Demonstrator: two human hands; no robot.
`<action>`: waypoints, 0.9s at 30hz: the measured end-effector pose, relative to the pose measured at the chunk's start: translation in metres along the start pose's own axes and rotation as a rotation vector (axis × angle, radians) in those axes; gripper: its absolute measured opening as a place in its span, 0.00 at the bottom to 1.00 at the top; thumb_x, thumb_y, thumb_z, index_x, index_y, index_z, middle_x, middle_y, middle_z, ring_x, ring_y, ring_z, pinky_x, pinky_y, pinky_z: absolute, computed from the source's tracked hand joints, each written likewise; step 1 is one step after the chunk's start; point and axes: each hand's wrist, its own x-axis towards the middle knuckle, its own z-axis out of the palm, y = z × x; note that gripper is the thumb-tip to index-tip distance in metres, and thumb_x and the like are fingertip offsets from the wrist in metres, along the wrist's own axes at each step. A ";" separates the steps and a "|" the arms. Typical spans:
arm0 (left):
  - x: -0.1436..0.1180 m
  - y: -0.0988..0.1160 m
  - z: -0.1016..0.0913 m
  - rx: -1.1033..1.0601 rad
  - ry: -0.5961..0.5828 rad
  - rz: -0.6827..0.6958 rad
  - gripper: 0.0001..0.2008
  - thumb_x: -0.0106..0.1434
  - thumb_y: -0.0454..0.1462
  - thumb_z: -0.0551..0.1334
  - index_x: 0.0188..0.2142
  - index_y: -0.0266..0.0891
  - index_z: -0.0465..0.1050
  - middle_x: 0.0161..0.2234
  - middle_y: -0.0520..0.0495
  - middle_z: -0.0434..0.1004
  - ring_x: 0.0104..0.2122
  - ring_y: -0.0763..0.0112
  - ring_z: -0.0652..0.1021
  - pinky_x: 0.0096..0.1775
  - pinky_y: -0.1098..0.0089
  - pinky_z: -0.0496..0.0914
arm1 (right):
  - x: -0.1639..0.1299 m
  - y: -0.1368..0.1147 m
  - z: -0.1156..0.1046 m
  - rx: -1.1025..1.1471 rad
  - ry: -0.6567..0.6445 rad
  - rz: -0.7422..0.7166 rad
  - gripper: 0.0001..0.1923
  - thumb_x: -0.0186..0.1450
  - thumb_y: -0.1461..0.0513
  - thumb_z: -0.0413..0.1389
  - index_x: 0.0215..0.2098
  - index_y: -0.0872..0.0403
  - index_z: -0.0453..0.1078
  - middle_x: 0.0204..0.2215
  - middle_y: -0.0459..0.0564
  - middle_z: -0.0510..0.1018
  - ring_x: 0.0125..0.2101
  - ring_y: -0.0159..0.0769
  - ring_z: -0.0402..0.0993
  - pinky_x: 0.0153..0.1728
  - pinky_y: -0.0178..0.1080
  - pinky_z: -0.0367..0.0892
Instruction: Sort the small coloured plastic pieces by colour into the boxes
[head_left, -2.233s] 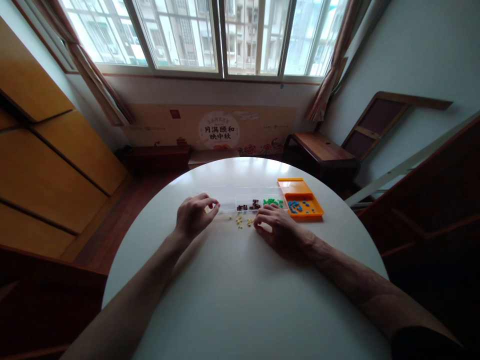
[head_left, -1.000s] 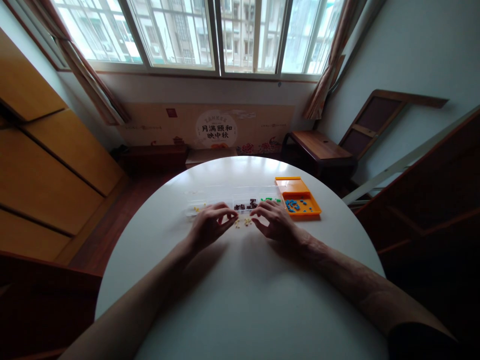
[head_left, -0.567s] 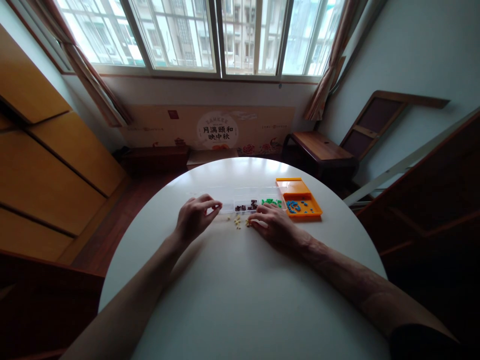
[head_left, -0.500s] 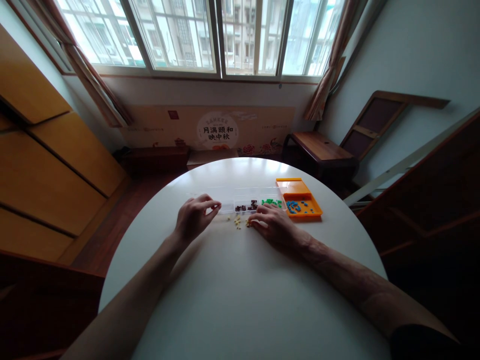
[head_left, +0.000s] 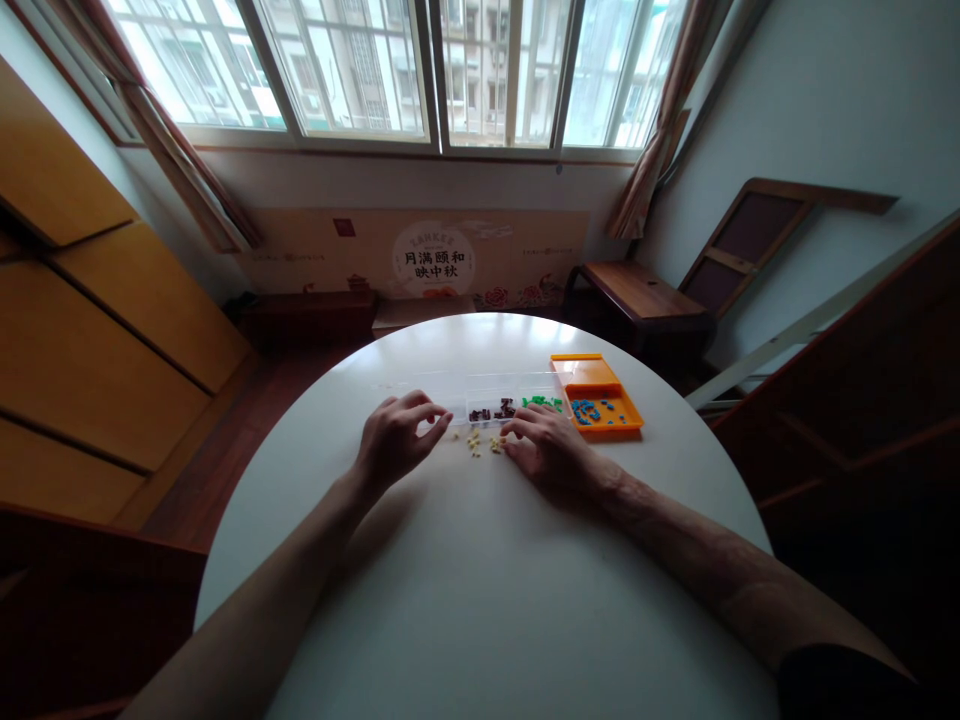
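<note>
My left hand hovers over the table, beside the left part of a clear plastic case. Its thumb and forefinger come together at the tips; anything between them is too small to make out. My right hand rests near the front of the case, its bent thumb and forefinger around a small yellow piece at the edge of a loose group. More small yellow pieces lie on the table between both hands. Dark brown pieces and green pieces sit in compartments of the case.
An open orange box with small blue pieces stands right of the clear case. Everything rests on a round white table. Beyond its far edge are a wooden chair and a printed panel below the window.
My left hand has shifted slightly right and down, toward the yellow pieces. My right hand stays nearly in place, its fingertips drawn slightly right from the loose group.
</note>
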 end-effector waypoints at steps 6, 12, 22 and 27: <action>-0.005 0.016 0.011 -0.066 -0.095 0.285 0.13 0.77 0.41 0.63 0.38 0.44 0.85 0.37 0.50 0.86 0.30 0.71 0.79 0.39 0.65 0.70 | 0.002 0.000 0.000 -0.005 0.003 -0.002 0.05 0.74 0.66 0.62 0.40 0.50 0.79 0.38 0.50 0.82 0.43 0.43 0.76 0.51 0.46 0.72; -0.012 0.023 0.025 -0.125 -0.139 0.302 0.10 0.76 0.41 0.65 0.39 0.45 0.85 0.39 0.49 0.86 0.31 0.70 0.80 0.41 0.65 0.72 | 0.003 -0.002 -0.001 -0.017 -0.010 -0.008 0.06 0.74 0.66 0.61 0.40 0.50 0.78 0.38 0.51 0.82 0.42 0.43 0.76 0.50 0.45 0.71; -0.016 0.027 0.031 -0.156 -0.147 0.275 0.09 0.75 0.40 0.66 0.40 0.45 0.85 0.39 0.48 0.86 0.33 0.69 0.81 0.41 0.65 0.72 | 0.001 -0.006 -0.008 0.020 -0.027 -0.060 0.04 0.74 0.62 0.64 0.47 0.48 0.80 0.42 0.51 0.82 0.43 0.43 0.76 0.49 0.45 0.72; -0.015 0.029 0.031 -0.133 -0.144 0.280 0.09 0.75 0.41 0.66 0.39 0.45 0.85 0.39 0.48 0.86 0.32 0.69 0.80 0.41 0.65 0.73 | 0.000 -0.008 -0.012 0.011 -0.053 -0.093 0.07 0.75 0.59 0.64 0.51 0.46 0.80 0.45 0.50 0.82 0.43 0.42 0.77 0.49 0.44 0.72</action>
